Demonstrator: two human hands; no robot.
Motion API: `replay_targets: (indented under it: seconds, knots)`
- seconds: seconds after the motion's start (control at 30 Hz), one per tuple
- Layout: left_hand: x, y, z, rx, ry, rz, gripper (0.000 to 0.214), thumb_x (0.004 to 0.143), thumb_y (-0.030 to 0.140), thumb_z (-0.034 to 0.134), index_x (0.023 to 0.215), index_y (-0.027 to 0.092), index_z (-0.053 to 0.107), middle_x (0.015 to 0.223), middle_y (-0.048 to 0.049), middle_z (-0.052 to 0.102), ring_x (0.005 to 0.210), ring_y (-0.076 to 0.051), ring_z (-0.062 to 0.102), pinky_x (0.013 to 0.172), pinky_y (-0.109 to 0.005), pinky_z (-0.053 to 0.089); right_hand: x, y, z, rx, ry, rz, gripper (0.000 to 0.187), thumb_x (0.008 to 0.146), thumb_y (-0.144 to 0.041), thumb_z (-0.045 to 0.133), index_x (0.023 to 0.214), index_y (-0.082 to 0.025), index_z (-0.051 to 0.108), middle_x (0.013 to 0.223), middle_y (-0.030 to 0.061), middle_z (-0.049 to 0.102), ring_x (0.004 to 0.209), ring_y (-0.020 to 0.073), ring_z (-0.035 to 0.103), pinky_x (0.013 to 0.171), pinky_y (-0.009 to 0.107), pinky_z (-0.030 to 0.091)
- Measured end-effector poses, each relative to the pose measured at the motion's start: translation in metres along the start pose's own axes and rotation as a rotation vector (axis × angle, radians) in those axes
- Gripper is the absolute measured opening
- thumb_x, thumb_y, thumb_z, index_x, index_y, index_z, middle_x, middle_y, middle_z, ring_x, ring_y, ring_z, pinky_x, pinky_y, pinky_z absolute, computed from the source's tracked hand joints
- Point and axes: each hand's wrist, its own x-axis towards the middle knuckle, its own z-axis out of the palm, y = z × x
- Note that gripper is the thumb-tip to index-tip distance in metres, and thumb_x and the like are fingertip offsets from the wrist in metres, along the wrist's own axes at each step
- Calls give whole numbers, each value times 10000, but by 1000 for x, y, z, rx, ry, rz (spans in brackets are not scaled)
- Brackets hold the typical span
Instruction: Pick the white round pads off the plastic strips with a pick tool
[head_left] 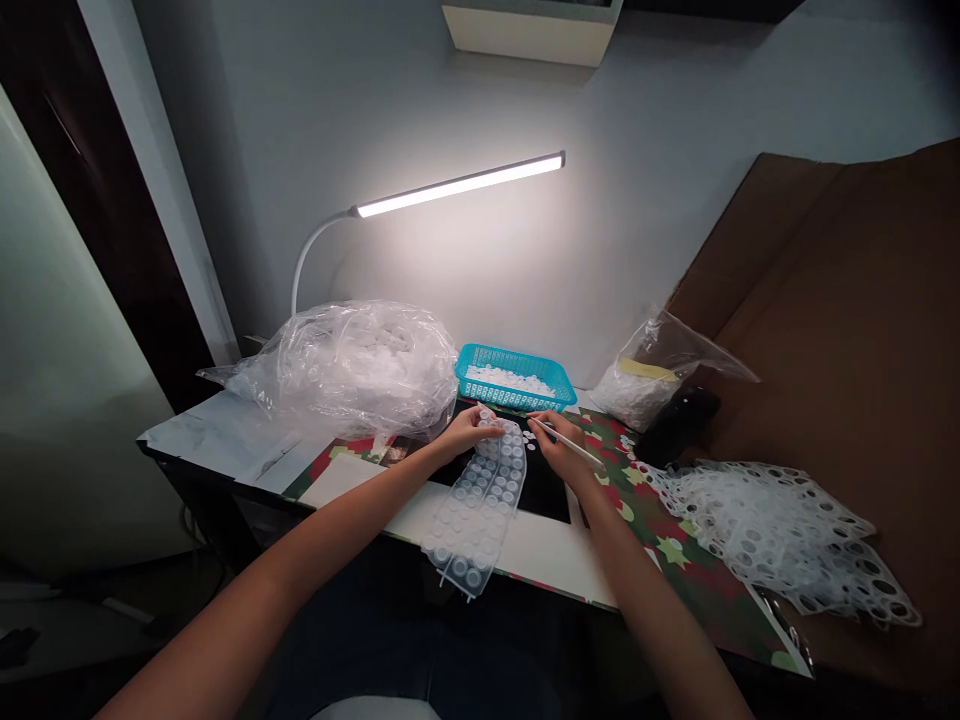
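My left hand (469, 430) pinches the top end of a long transparent sheet of small silicone bumper pads (474, 515), whose lower end hangs over the edge of a white board. My right hand (559, 450) grips a thin white pick (574, 447) like a pen, its tip near the sheet's upper right edge. A few loose round pads (529, 437) lie on the dark surface between my hands. Nothing hides the lower sheet, though my left fingers cover part of its top.
A teal plastic basket (516, 378) of white pads stands just beyond my hands. A large plastic bag (349, 370) lies to its left, a smaller filled bag (645, 385) to its right. A punched-out transparent sheet heap (772, 535) lies on a patterned mat. Cardboard (832, 320) leans at right; a lamp (457, 185) shines above.
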Motion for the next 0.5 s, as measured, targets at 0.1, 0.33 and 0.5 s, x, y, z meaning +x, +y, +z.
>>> replay_targets:
  seconds: [0.1, 0.33, 0.5]
  knots:
    - [-1, 1, 0, 6, 5, 2, 407, 540, 354, 795, 771, 143, 535, 649, 47, 550, 562, -69, 496, 556, -195, 360, -1, -9, 0, 96, -79, -94, 170, 855, -298, 512, 721, -216, 577, 921, 53, 697, 844, 193, 649, 758, 321, 499]
    - [-5, 5, -2, 54, 41, -8, 404, 563, 376, 789, 815, 142, 576, 591, 61, 521, 513, -61, 460, 494, -185, 315, -4, -9, 6, 109, -213, -224, 136, 874, -258, 508, 784, -228, 606, 971, 54, 692, 902, 194, 642, 805, 348, 508]
    - [-3, 4, -2, 77, 60, -25, 415, 550, 371, 795, 831, 144, 589, 474, 110, 386, 440, -44, 370, 468, -182, 277, -5, -6, 9, 90, -217, -249, 131, 873, -261, 515, 799, -229, 618, 976, 54, 694, 900, 194, 649, 802, 339, 516]
